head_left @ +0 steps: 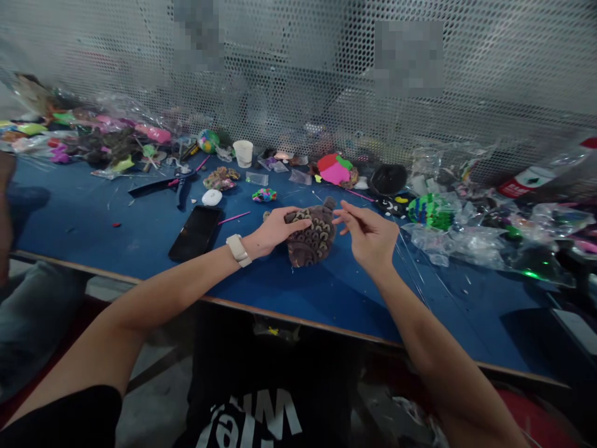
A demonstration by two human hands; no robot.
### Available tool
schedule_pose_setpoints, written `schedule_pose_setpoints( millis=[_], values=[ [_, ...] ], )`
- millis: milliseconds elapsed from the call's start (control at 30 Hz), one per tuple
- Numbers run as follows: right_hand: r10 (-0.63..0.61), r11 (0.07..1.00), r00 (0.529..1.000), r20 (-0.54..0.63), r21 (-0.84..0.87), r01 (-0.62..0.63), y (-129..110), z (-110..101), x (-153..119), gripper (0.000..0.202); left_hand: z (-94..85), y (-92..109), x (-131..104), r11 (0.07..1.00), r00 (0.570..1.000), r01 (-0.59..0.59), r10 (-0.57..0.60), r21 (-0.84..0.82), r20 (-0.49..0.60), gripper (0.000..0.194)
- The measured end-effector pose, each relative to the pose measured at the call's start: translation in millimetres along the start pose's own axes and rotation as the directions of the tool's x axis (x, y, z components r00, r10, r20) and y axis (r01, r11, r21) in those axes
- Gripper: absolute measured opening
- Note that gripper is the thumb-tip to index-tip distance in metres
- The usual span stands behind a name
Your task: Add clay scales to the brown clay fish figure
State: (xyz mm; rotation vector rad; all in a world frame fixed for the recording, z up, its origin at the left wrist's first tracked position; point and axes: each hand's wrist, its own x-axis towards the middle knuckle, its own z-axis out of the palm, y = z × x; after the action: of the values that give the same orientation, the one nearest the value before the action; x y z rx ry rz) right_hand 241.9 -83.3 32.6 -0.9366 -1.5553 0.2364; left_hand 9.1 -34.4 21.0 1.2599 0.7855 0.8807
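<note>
Black T-shirt [247,398]: nearest the camera, white lettering on the chest, nearer than the phone.
Smartphone [194,233]: landmark. Flat on the blue table [280,298], screen dark, set at a slant.
Scale-patterned brown figure [311,236]: right of the phone, well apart from it. Rows of ring-like scales, small knob at the far right end. Material: can't tell.
Left hand [275,230]: between phone and figure, clamped on the figure's left side, thumb across the scales. Pale wristband [239,251] on the wrist, just right of the phone.
Right hand [373,236]: right of the phone, past the figure. Fingers bent in, tips close to the figure's right edge. Contact, or anything thin in the fingers: can't tell.
White oval case [211,197]: just beyond the phone's far end.
Purple stick [234,217]: flat, off the phone's right side.
Dark-handled pliers [181,184]: lying open, beyond the phone and a bit left.
Paper cup [243,154]: upright, beyond the phone to the right.
Multicolored lump [264,195]: right of the phone, far side.
Red-labelled bottle [529,180]: on its side or tilted, far right of the phone.
Perforated metal screen [298,81]: back of the table, beyond the phone.
Jeans leg [35,317]: another person's, left of the phone.
</note>
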Motion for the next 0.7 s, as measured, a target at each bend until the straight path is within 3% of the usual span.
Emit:
schedule_pose_setpoints(
  millis=[233,433,600,700],
  values=[
    [0.020,0.999,0.997,0.075,0.045,-0.023,4.5,1.8,-2.8,0.030,2.4,-2.2,-0.4,0.999,1.000,0.004,-0.003,-0.050,0.029,0.051],
    [0.000,0.994,1.000,-0.009,-0.114,-0.001,-1.6,-0.2,-3.9,0.014,2.3,1.4,-3.8,1.000,0.997,-0.009,0.009,-0.001,0.080,0.051],
    [-0.108,0.977,0.994,0.022,-0.180,0.110,-5.7,-2.2,0.5,0.001,2.4,0.9,-4.3,0.999,0.995,-0.034,0.032,0.021,0.096,0.049],
    [-0.180,0.943,0.982,0.050,-0.277,0.187,-5.2,-3.2,3.0,0.009,3.5,-1.3,-4.4,0.998,0.994,-0.051,0.049,0.021,0.097,0.051]
  ],
)
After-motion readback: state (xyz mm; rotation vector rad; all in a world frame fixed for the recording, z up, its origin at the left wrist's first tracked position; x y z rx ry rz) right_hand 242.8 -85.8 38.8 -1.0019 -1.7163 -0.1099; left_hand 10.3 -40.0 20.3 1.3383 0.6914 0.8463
